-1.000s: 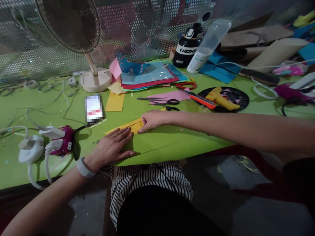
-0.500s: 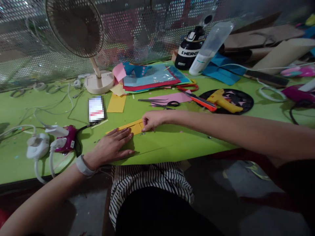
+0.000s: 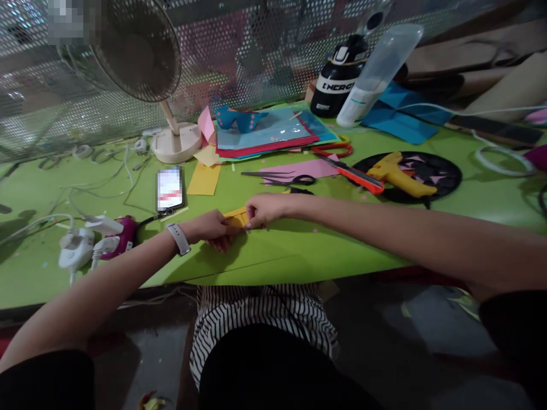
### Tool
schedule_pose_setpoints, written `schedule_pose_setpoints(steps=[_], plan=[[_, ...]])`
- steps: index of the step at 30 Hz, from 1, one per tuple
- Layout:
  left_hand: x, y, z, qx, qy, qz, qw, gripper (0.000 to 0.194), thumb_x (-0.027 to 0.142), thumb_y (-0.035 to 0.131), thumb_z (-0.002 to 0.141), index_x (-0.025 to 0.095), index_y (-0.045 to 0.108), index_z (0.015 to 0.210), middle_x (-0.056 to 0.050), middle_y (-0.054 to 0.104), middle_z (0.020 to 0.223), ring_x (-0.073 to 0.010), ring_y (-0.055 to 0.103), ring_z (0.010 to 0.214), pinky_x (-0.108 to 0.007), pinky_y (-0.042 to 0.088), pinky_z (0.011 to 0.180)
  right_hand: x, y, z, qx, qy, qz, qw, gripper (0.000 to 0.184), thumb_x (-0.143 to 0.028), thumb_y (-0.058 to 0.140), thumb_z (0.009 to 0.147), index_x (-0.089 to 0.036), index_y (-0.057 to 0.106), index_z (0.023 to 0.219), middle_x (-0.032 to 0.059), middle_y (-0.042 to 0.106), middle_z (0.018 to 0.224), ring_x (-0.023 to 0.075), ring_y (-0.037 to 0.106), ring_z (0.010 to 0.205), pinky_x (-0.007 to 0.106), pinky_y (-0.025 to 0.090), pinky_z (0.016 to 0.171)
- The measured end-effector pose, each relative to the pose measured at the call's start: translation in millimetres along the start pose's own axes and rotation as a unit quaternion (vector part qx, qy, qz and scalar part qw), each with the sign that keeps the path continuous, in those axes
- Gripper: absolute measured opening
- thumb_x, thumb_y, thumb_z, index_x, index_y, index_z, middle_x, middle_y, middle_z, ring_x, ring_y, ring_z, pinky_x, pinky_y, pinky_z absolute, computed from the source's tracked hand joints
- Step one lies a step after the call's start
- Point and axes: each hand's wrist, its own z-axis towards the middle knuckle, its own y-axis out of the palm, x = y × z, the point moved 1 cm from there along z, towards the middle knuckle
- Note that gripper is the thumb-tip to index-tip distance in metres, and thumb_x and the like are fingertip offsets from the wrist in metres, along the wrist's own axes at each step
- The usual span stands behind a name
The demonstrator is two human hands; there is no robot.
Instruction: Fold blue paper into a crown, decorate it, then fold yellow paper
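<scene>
A narrow strip of folded yellow paper point(image 3: 236, 218) lies between my hands near the front of the green tabletop. My left hand point(image 3: 215, 226) grips the paper's left end, its fingers curled and partly hidden underneath. At the other end, my right hand point(image 3: 264, 209) pinches the paper between thumb and bent fingers. Just beyond the right hand lie black scissors point(image 3: 299, 180) on a pink paper sheet point(image 3: 320, 168). A flat yellow paper piece point(image 3: 204, 179) rests farther back, to the left.
A phone point(image 3: 170, 189) and a purple power strip point(image 3: 123, 236) with plugs and cables lie left. A fan point(image 3: 177, 142) stands behind. At right are a red utility knife point(image 3: 361, 177), a yellow glue gun point(image 3: 399, 173) on a black tray, and a black bottle point(image 3: 335, 85).
My left hand has gone from lying flat on the paper to gripping its left end, with the wrist raised. My right hand keeps its pinch. The view has shifted slightly.
</scene>
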Motion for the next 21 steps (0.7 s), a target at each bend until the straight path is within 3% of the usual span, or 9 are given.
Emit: schedule_pose_setpoints(steps=[8, 17, 21], plan=[[-11.3, -2.8, -9.3, 0.010, -0.020, 0.019, 1.000, 0.054, 0.064, 0.058, 0.080, 0.018, 0.059, 0.053, -0.003, 0.055, 0.041, -0.0140, 0.052, 0.040, -0.024, 0.038, 0.042, 2.7, -0.8, -0.6, 0.002, -0.013, -0.047, 0.999, 0.020, -0.033, 0.073, 0.079, -0.015, 0.066, 0.077, 0.0043, 0.071, 0.076, 0.0125, 0.064, 0.063, 0.024, 0.043, 0.060], [-36.9, -7.7, -29.4, 0.026, -0.059, -0.014, 0.998, 0.055, 0.065, 0.063, 0.079, 0.016, 0.062, 0.051, -0.003, 0.057, 0.042, -0.0102, 0.048, 0.036, -0.022, 0.035, 0.039, 5.8, 1.1, -0.9, 0.012, -0.021, -0.025, 0.999, 0.019, -0.033, 0.074, 0.078, -0.016, 0.064, 0.080, -0.0002, 0.069, 0.072, 0.0118, 0.063, 0.060, 0.025, 0.043, 0.062], [-44.8, -9.3, -43.3, 0.015, -0.047, -0.005, 0.999, 0.057, 0.065, 0.057, 0.083, 0.017, 0.062, 0.053, -0.002, 0.057, 0.041, -0.0089, 0.047, 0.034, -0.020, 0.034, 0.037, 8.1, 4.0, -15.2, 0.069, -0.065, -0.067, 0.993, 0.023, -0.037, 0.073, 0.077, -0.018, 0.064, 0.087, 0.0014, 0.070, 0.079, 0.0151, 0.063, 0.068, 0.026, 0.040, 0.058]])
